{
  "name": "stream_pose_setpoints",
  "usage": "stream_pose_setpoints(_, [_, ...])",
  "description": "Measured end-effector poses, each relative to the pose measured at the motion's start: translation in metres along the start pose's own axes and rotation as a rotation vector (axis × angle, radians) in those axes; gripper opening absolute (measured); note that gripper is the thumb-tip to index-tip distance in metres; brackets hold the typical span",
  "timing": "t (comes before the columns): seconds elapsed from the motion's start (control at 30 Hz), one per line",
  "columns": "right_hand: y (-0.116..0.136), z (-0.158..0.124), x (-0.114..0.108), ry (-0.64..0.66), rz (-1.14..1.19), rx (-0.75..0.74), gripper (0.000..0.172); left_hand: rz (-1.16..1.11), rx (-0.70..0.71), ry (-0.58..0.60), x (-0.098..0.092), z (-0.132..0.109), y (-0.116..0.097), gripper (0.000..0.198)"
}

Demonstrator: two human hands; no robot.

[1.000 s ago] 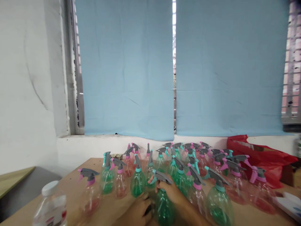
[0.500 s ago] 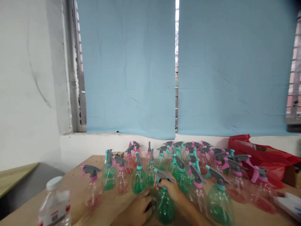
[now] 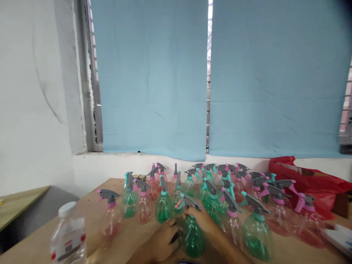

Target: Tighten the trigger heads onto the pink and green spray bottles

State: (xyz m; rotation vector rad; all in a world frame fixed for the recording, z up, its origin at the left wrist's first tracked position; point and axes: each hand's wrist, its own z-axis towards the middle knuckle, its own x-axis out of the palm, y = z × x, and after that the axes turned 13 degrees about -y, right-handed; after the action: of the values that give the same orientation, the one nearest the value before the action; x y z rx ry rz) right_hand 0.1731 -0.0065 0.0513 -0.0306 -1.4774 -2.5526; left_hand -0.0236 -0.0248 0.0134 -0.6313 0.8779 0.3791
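Green spray bottle (image 3: 193,240) stands upright at the near middle of the table, its teal-and-grey trigger head (image 3: 189,201) tilting down to the right. The right hand (image 3: 200,217) closes around the neck just under that head. The left hand (image 3: 165,240) is just beside the body, fingers curled; whether it touches the bottle or holds anything cannot be told.

The step in hand looks like steadying or gripping the sprayer at its neck. Any shift from here would seem to call for keeping that hold firm and the base level, since liquid sits inside.

To the right, a pink-collared sprayer (image 3: 232,229) and another green sprayer (image 3: 257,240) leave little sideways room. More sprayers crowd beyond, towards the wall (image 3: 110,167) and red bag (image 3: 324,179). Leftward, bare tabletop shows between the left hand and a lone pink sprayer (image 3: 111,223); a white-capped bottle (image 3: 68,240) stands near the slanting left edge of the table (image 3: 90,209).
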Motion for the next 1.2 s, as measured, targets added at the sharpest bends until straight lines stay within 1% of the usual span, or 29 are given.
stream_pose_setpoints(0.2, [-0.002,-0.001,0.0,-0.001,0.011,-0.002,0.031,0.019,-0.011,0.009,0.0,0.0,0.0,0.015])
stream_pose_setpoints(0.37, [0.0,-0.004,0.001,-0.074,0.05,0.083,0.025,-0.003,0.002,-0.009,0.0,-0.001,0.0,0.015])
stream_pose_setpoints(0.43, [0.001,-0.005,0.002,-0.084,0.056,0.098,0.024,-0.005,0.01,-0.011,0.0,-0.001,0.0,0.014])
stream_pose_setpoints(0.5, [0.002,-0.005,0.002,-0.087,0.039,0.087,0.026,0.015,0.001,-0.007,0.001,-0.001,0.001,0.016])
stream_pose_setpoints(0.63, [0.002,-0.001,0.002,-0.048,-0.036,0.012,0.032,0.036,-0.021,-0.005,0.004,-0.002,0.004,0.016])
stream_pose_setpoints(0.77, [-0.002,0.001,0.002,-0.041,-0.042,-0.022,0.029,0.011,-0.033,0.0,0.004,-0.001,0.006,0.021])
stream_pose_setpoints(0.83, [-0.01,-0.001,0.003,-0.074,-0.026,-0.02,0.027,-0.008,-0.05,0.009,0.003,-0.001,0.005,0.026])
stream_pose_setpoints(0.87, [-0.015,-0.002,0.004,-0.111,-0.02,-0.021,0.027,-0.021,-0.057,0.012,0.002,0.0,0.005,0.031])
stream_pose_setpoints(0.97, [-0.028,-0.007,0.004,-0.268,-0.011,-0.051,0.035,-0.055,-0.076,0.007,0.0,0.0,0.005,0.054])
stream_pose_setpoints(1.0, [-0.031,-0.009,0.004,-0.297,-0.015,-0.07,0.037,-0.064,-0.083,0.005,-0.001,-0.001,0.005,0.062])
stream_pose_setpoints(1.07, [-0.031,-0.011,0.004,-0.304,-0.033,-0.116,0.035,-0.078,-0.108,0.006,-0.001,-0.003,0.008,0.073])
stream_pose_setpoints(1.13, [-0.028,-0.012,0.004,-0.312,-0.08,-0.156,0.026,-0.079,-0.149,0.008,0.0,-0.005,0.012,0.078])
stream_pose_setpoints(1.2, [-0.025,-0.012,0.007,-0.385,-0.15,-0.18,0.025,-0.079,-0.188,-0.011,0.003,-0.006,0.015,0.078])
